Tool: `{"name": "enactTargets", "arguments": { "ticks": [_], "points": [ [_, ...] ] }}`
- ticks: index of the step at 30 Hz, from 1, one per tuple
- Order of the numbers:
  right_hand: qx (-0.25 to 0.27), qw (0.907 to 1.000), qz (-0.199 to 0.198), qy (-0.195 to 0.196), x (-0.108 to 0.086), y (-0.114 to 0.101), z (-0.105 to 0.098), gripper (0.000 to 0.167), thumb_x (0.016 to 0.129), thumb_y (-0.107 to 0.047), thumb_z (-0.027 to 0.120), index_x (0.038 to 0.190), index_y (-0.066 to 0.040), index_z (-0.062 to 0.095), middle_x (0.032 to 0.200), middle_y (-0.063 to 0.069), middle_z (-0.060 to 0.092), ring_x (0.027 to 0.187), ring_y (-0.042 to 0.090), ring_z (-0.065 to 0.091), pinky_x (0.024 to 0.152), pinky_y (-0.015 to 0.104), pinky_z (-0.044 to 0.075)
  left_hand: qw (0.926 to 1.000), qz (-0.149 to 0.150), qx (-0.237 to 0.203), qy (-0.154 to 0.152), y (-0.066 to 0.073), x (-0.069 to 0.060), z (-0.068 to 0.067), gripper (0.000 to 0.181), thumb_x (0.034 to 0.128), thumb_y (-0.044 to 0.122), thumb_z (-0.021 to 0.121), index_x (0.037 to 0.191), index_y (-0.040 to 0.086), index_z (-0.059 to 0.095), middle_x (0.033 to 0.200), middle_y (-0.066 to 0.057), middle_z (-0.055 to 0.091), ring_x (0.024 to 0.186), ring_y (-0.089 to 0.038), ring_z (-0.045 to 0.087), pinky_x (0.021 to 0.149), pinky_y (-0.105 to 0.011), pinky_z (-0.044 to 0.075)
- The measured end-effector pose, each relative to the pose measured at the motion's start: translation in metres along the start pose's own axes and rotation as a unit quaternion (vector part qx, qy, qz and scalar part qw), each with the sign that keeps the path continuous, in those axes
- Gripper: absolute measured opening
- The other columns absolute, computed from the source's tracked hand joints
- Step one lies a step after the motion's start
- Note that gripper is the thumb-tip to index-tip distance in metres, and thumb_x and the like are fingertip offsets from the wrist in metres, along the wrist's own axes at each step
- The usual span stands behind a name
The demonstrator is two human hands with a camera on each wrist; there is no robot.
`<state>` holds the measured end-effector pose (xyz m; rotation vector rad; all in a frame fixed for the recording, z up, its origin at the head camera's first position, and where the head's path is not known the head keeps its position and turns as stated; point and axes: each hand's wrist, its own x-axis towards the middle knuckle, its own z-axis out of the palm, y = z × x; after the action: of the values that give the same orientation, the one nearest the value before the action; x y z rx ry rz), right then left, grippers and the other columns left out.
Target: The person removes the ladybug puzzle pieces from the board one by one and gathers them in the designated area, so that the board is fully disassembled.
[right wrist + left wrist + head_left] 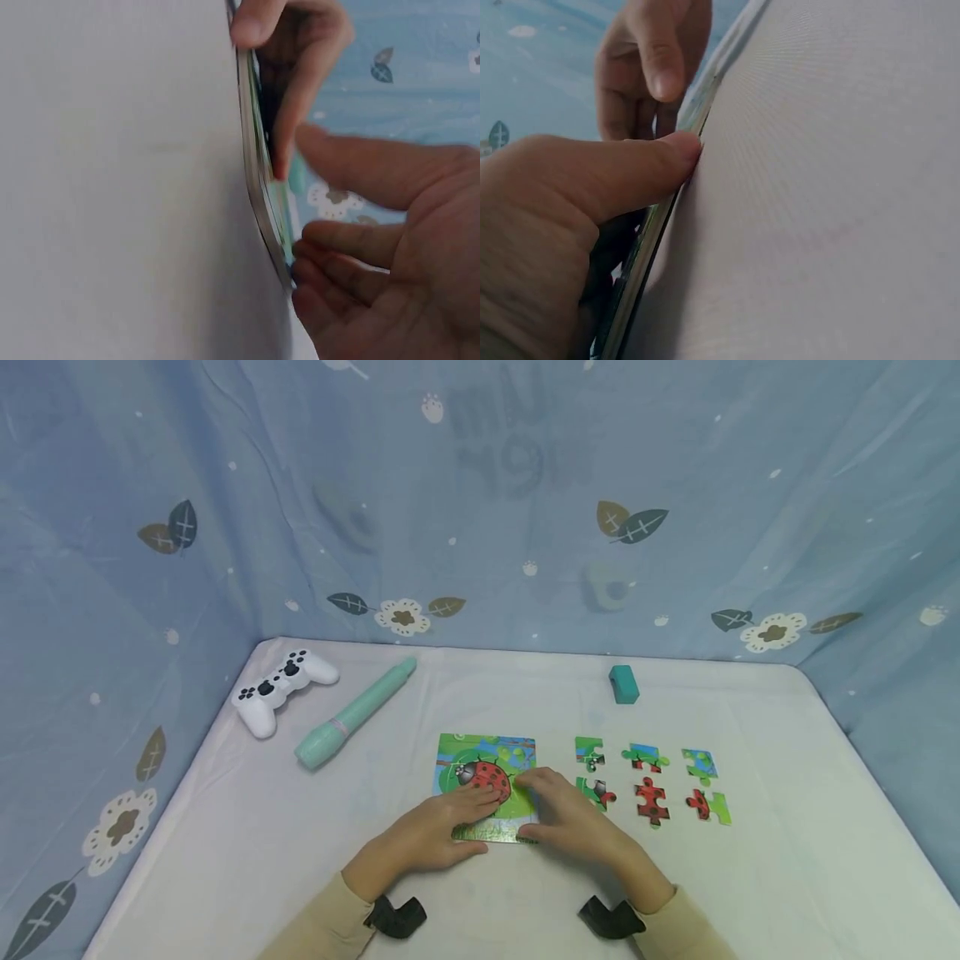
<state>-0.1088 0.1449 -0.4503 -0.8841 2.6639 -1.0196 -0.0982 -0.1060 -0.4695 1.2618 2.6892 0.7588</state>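
Observation:
A ladybug picture puzzle board (491,746) lies flat on the white cloth in the head view. My left hand (431,831) rests on its lower left part, fingers stretched over the ladybug and thumb by the near edge. On the right side, my right hand (573,820) touches the board with its fingers, the thumb apart near the lower right corner. In the right wrist view, the board's edge (253,142) looks thick and the right fingertips (301,249) meet it. The left thumb (641,166) lies against the edge in the left wrist view.
Several loose jigsaw pieces (652,802) lie in two rows right of the board. Behind them stands a small teal block (624,685). A mint-green microphone-shaped object (360,710) and a white game controller (279,687) lie at the back left. Blue patterned cloth (480,510) walls the table.

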Motion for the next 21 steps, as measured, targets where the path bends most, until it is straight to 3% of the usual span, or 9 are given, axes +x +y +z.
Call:
{"name": "enactTargets", "arguments": {
  "ticks": [4, 9, 21],
  "points": [
    [-0.010, 0.9999, -0.010, -0.004, 0.000, 0.001, 0.006, 0.061, 0.081, -0.028, 0.075, 0.131, -0.001, 0.052, 0.133, 0.008, 0.049, 0.127, 0.027, 0.044, 0.104, 0.048, 0.043, 0.9999, -0.008, -0.010, -0.002, -0.002, 0.000, 0.000, 0.056, 0.0898, 0.036, 0.064, 0.139, 0.012, 0.050, 0.146, 0.000, 0.045, 0.137, -0.019, 0.039, 0.113, -0.037, 0.034],
    [-0.025, 0.9994, -0.026, 0.004, -0.001, 0.002, 0.010, 0.058, 0.082, -0.030, 0.074, 0.129, -0.003, 0.054, 0.131, 0.006, 0.048, 0.125, 0.026, 0.042, 0.101, 0.047, 0.044, 0.9999, 0.008, -0.004, 0.006, -0.003, 0.002, -0.001, 0.055, 0.0905, 0.035, 0.063, 0.138, 0.010, 0.051, 0.145, -0.003, 0.046, 0.135, -0.022, 0.041, 0.111, -0.039, 0.037],
    [0.007, 0.9995, -0.026, 0.014, -0.003, 0.004, 0.014, 0.055, 0.078, -0.023, 0.078, 0.124, -0.009, 0.051, 0.130, 0.004, 0.047, 0.125, 0.026, 0.038, 0.101, 0.051, 0.043, 0.9999, 0.000, -0.011, 0.005, -0.002, 0.001, 0.001, 0.051, 0.0908, 0.036, 0.063, 0.134, 0.010, 0.055, 0.144, 0.000, 0.047, 0.135, -0.019, 0.042, 0.112, -0.040, 0.036]
  ]
}}
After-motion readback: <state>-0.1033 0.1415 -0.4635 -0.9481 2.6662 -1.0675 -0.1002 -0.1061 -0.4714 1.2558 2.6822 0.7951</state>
